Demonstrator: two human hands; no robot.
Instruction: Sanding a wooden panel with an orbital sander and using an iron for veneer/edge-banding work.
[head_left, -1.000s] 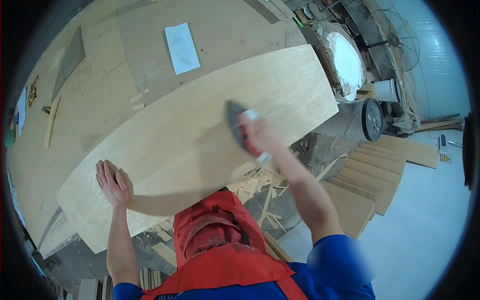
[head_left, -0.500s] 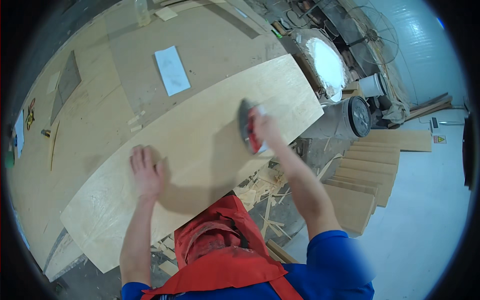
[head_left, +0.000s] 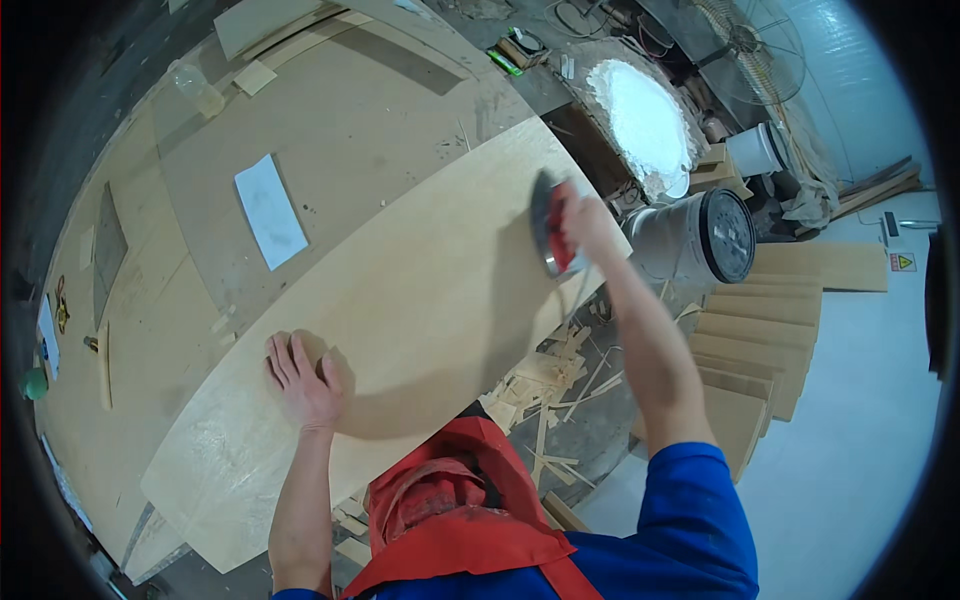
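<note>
A long pale wooden panel [head_left: 420,300] with a curved far edge lies slantwise across the table in front of me. My left hand [head_left: 308,385] rests flat on its left part, fingers spread. My right hand [head_left: 590,225] is closed around the handle of a red iron [head_left: 566,228], blurred by motion. The iron's dark, pointed soleplate is on or just over the panel near its right end; I cannot tell whether it touches. Left of my left hand, the panel's surface has shiny, wet-looking patches.
A white sheet [head_left: 270,212] and a clear plastic bottle [head_left: 197,90] lie on the table [head_left: 330,130]. Beyond the panel's right end are a lidded bucket [head_left: 675,240], white powder [head_left: 640,125] and a fan [head_left: 745,40]. Boards [head_left: 755,330] lean rightward; wood scraps [head_left: 540,385] litter the floor.
My right hand has carried the iron rightward along the panel, nearer its right end. My left hand stays flat on the panel. The whole view has shifted slightly.
</note>
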